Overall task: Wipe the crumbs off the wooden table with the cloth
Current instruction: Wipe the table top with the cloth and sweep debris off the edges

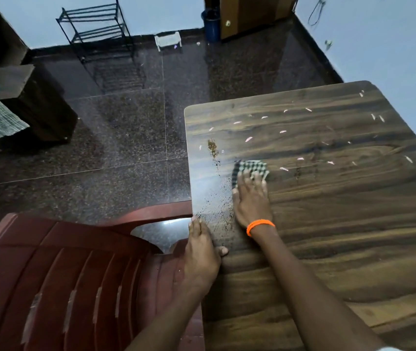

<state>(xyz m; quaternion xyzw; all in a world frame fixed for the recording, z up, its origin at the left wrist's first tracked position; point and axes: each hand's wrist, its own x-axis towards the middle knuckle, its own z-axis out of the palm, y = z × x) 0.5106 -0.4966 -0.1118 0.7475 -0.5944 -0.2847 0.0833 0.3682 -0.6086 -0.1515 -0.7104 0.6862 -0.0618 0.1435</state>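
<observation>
A dark wooden table (328,236) fills the right half of the view. My right hand (251,198), with an orange band on the wrist, presses flat on a checked green-and-white cloth (251,167) near the table's left edge. Fine brown crumbs (213,148) lie in a streak and a smear to the left of the cloth, down to the table's edge. Pale slivers (284,169) are scattered across the far part of the table. My left hand (201,254) rests at the table's left edge, cupped against it, thumb on the top, holding nothing.
A red plastic chair (75,274) stands against the table's left edge, below my left hand. Dark speckled floor tiles (125,135) lie beyond. A black metal rack (97,31), a small white stool (168,40) and a blue bin (210,24) stand by the far wall.
</observation>
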